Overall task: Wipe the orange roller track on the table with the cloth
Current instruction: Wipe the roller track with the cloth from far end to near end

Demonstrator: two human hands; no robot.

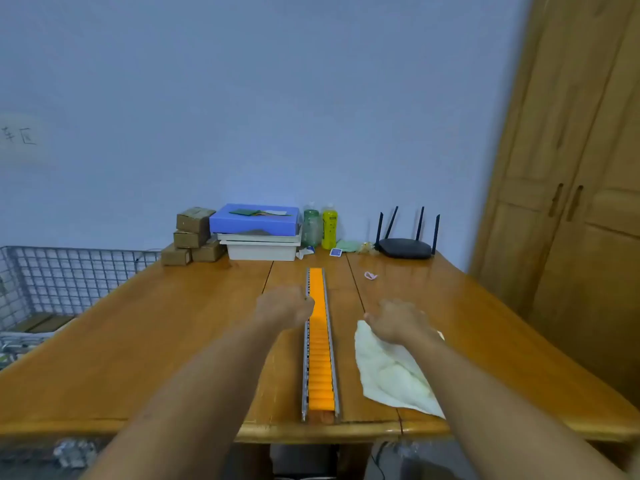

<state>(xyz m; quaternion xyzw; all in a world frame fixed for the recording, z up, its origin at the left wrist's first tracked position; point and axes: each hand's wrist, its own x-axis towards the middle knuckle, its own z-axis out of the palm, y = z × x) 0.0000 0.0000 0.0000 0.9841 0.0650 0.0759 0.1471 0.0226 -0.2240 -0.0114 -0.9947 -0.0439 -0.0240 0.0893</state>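
Note:
The orange roller track [320,355] lies in a grey metal channel, running from the table's front edge straight away from me. My left hand [284,306] rests against the track's left rail about midway along, its fingers curled onto the rail. A pale cream cloth [388,372] lies crumpled on the table right of the track. My right hand [398,322] sits palm down on the cloth's far end, and whether its fingers pinch the cloth is hidden.
The wooden table [173,341] holds cardboard boxes [194,237], a blue box on white trays [258,230], two bottles [320,226], a black router [407,245] and a pink band [370,275] along its far side. A wire basket [69,275] stands at left, a wooden wardrobe [571,202] at right.

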